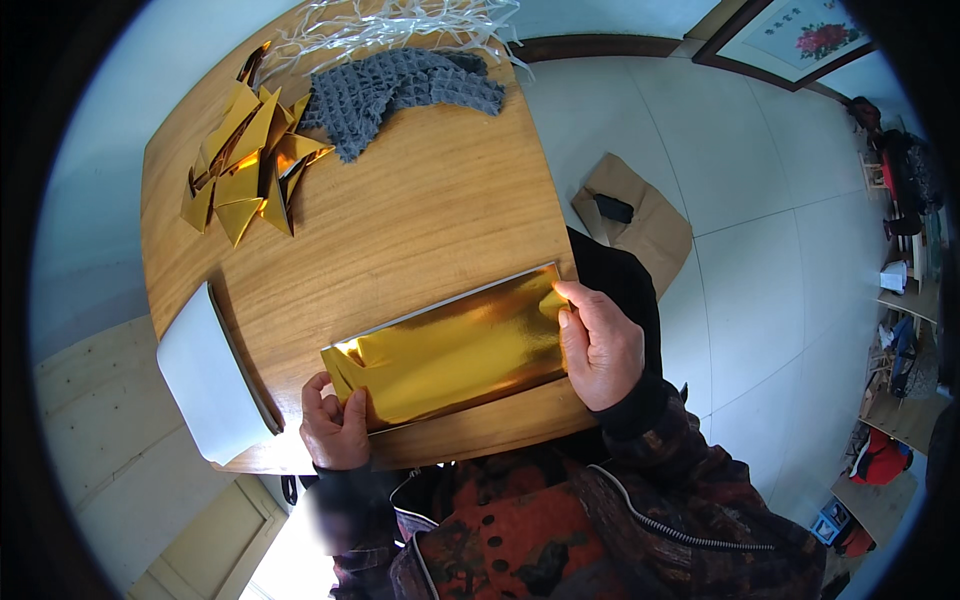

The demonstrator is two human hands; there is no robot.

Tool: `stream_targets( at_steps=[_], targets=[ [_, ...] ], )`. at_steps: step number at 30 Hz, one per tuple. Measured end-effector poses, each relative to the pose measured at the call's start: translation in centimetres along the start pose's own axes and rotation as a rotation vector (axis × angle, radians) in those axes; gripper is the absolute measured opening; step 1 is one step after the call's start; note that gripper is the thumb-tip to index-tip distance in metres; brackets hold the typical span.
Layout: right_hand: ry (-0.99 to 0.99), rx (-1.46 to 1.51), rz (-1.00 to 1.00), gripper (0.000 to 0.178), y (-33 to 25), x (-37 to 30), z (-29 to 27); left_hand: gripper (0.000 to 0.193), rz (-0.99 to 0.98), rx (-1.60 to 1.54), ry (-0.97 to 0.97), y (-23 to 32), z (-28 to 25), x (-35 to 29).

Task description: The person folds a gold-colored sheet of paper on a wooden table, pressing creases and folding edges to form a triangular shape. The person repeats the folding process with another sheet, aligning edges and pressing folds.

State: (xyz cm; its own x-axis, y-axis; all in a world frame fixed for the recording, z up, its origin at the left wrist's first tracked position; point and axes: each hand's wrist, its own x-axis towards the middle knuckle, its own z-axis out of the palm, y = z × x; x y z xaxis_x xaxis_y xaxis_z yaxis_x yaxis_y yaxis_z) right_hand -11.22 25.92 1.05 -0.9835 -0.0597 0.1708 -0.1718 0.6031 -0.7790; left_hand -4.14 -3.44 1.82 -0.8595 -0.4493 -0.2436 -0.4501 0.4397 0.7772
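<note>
Between my hands stretches a sheet of shiny gold foil paper [455, 350], a long rectangle with a pale edge along its far side. It lies at a slant over the near part of the wooden table. My left hand [335, 425] pinches its left end near the lower corner, where the foil is creased. At the right end, the thumb and fingers of my right hand [603, 345] grip the upper corner. Several folded gold paper pieces [245, 165] with pointed tips lie heaped at the table's far left.
A stack of white-backed sheets [208, 375] sits at the left edge of the table [430, 210]. Toward the back are a grey waffle cloth [385, 90] and a tangle of clear plastic strips [390, 35]. Brown paper [645, 220] with a dark object on it lies right of the table.
</note>
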Motion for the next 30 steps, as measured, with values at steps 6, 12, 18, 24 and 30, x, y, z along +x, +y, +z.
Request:
stream_targets(
  at_steps=[6,12,18,24,30],
  targets=[
    [-0.019,0.017,0.045,0.028,-0.18,-0.05,-0.10,0.030,-0.012,-0.014,-0.014,0.14,-0.04,0.12],
    [-0.017,0.018,0.042,0.029,-0.25,-0.07,-0.10,0.030,-0.030,-0.035,-0.017,0.60,0.02,0.01],
    [-0.018,0.003,0.035,0.029,-0.33,-0.03,-0.07,0.030,-0.007,0.011,-0.034,0.68,-0.22,0.11],
    [-0.011,-0.005,0.024,0.029,-0.28,0.00,-0.06,0.030,-0.011,0.033,-0.035,0.84,-0.26,0.04],
    [-0.008,-0.013,0.023,0.028,-0.18,-0.03,0.01,0.030,-0.024,0.055,-0.034,0.94,-0.26,0.00]
  ],
)
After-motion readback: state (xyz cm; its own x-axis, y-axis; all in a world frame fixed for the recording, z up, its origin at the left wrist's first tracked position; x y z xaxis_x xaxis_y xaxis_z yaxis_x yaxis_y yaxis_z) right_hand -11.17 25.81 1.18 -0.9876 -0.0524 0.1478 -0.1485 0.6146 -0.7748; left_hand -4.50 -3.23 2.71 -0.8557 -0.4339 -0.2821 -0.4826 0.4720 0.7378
